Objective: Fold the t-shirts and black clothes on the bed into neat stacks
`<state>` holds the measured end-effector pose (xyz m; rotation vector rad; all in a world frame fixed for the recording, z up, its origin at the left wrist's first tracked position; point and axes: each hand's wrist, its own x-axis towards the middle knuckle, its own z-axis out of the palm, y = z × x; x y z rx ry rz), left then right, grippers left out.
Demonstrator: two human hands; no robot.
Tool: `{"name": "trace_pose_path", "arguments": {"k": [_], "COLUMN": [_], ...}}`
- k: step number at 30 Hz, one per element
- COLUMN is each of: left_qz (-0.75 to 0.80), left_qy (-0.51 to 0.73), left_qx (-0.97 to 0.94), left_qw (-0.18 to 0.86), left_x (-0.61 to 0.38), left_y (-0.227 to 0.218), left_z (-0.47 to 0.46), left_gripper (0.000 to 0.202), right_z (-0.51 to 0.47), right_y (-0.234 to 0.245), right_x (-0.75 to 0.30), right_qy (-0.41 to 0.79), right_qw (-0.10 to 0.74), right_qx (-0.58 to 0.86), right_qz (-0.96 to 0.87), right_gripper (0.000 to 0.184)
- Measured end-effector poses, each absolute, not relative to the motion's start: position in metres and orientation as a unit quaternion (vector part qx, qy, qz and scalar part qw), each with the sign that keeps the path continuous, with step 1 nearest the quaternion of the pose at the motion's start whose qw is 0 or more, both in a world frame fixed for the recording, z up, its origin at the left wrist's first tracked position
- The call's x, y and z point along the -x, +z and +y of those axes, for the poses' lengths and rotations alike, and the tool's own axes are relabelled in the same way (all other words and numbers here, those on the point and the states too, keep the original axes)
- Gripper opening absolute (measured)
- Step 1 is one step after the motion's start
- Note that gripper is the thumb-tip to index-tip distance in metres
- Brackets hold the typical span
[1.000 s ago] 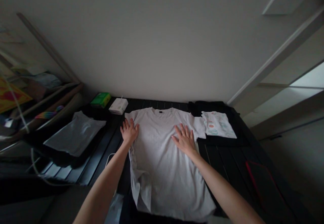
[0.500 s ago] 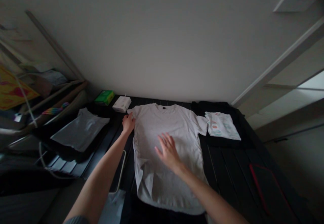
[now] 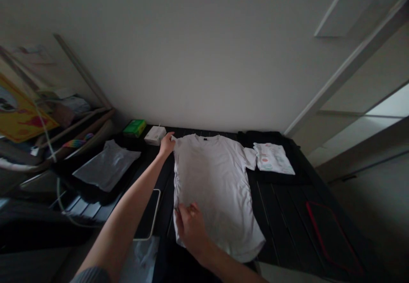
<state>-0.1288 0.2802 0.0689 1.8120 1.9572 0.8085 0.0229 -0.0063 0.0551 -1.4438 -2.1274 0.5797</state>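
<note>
A light grey short-sleeved T-shirt [image 3: 214,172] lies spread out, neck opening away from me, on a dark slatted table [image 3: 281,215]. My left hand [image 3: 167,144] pinches the end of its left sleeve, close to a small white box. Down at the left side edge near the hem, my right hand [image 3: 192,227] has its fingers closed on the shirt fabric; its fingertips are partly hidden. The left side of the shirt shows small wrinkles, and the right sleeve lies flat beside a folded white printed cloth [image 3: 274,158].
The white box [image 3: 155,135] and a green pack [image 3: 134,128] stand at the back left. A grey garment in clear plastic [image 3: 107,166] lies left. A phone-like slab with a pale frame [image 3: 148,215] rests by my left forearm, a red-edged tablet [image 3: 332,236] at right. A wall rises behind.
My right hand has moved from above the shirt's middle down to its lower left edge and closed. The fold at the lower left has flattened out. My left hand stays at the sleeve.
</note>
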Motion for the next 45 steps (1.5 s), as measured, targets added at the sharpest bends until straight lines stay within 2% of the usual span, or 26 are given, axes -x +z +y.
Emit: {"name": "trace_pose_path", "arguments": {"k": [4, 7, 8, 11, 16, 20, 22, 25, 27, 29, 33, 37, 41, 45], "left_qz": [0.620, 0.508, 0.481, 0.501, 0.565, 0.577, 0.573, 0.577, 0.582, 0.583, 0.585, 0.575, 0.548, 0.546], "left_qy": [0.314, 0.314, 0.308, 0.249, 0.132, 0.092, 0.093, 0.106, 0.110, 0.115, 0.135, 0.197, 0.272, 0.342], "left_qx": [-0.685, -0.748, -0.768, -0.802, -0.807, -0.810, -0.813, -0.809, -0.805, -0.803, -0.798, -0.791, -0.786, -0.755], "left_qw": [0.217, 0.288, 0.291, 0.209, 0.111, 0.048, 0.037, 0.031, 0.036, 0.043, 0.053, 0.072, 0.091, 0.123], "left_x": [0.063, 0.015, 0.004, -0.015, -0.012, -0.009, -0.008, -0.009, -0.009, -0.009, -0.009, -0.006, -0.001, 0.003], "left_y": [0.080, 0.067, 0.059, 0.027, -0.022, -0.034, -0.035, -0.035, -0.035, -0.036, -0.034, -0.026, -0.017, -0.016], "left_z": [0.290, 0.281, 0.274, 0.249, 0.221, 0.221, 0.223, 0.223, 0.222, 0.221, 0.221, 0.218, 0.213, 0.211], "left_gripper": [0.059, 0.066, 0.066, 0.058, 0.050, 0.052, 0.052, 0.053, 0.054, 0.054, 0.053, 0.056, 0.059, 0.060], "right_z": [-0.023, -0.032, -0.035, -0.041, -0.052, -0.033, -0.001, 0.064, 0.108, 0.141, 0.171, 0.167, 0.162, 0.174], "right_y": [0.055, 0.049, 0.047, 0.040, 0.016, 0.003, 0.003, 0.009, 0.011, 0.011, 0.004, -0.001, 0.015, 0.050], "right_x": [-0.041, -0.061, -0.069, -0.093, -0.116, -0.128, -0.143, -0.184, -0.217, -0.245, -0.268, -0.257, -0.236, -0.197], "right_qy": [0.235, 0.197, 0.174, 0.128, 0.190, 0.241, 0.211, 0.110, 0.084, 0.109, 0.143, 0.124, 0.038, 0.055], "right_qw": [0.240, 0.215, 0.216, 0.235, 0.173, 0.146, 0.178, 0.225, 0.208, 0.171, 0.144, 0.145, 0.189, 0.260], "right_qx": [0.598, 0.653, 0.666, 0.647, 0.524, 0.503, 0.587, 0.754, 0.830, 0.862, 0.857, 0.852, 0.839, 0.777], "right_qz": [-0.728, -0.699, -0.693, -0.714, -0.812, -0.817, -0.761, -0.607, -0.511, -0.465, -0.473, -0.487, -0.509, -0.571], "right_gripper": [0.026, 0.026, 0.031, 0.061, 0.073, 0.061, 0.055, 0.058, 0.058, 0.057, 0.052, 0.057, 0.062, 0.061]}}
